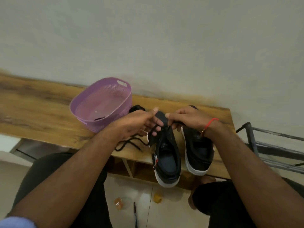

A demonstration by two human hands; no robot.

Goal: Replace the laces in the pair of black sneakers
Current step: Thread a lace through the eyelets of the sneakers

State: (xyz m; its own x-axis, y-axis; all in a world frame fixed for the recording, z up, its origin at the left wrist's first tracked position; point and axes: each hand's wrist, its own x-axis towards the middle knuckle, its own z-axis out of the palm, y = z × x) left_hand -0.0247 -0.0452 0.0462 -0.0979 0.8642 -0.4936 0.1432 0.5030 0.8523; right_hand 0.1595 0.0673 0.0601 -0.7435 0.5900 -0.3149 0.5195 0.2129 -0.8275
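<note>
Two black sneakers with white soles stand on the wooden table, heels toward me: the left sneaker [166, 155] and the right sneaker [197, 150]. My left hand [136, 124] holds a black lace [130, 143] near the left sneaker's eyelets; the lace's loose ends trail over the table to the left. My right hand [184, 119], with a red thread on its wrist, pinches the lace over the left sneaker's tongue. The toes of both sneakers are hidden behind my hands.
A purple plastic basket [85, 106] stands on the table [41, 112] left of the shoes, with a dark object [137, 108] behind it. A metal rack [271, 148] is at the right. A pen [135, 213] and small orange objects [118, 203] lie on the floor.
</note>
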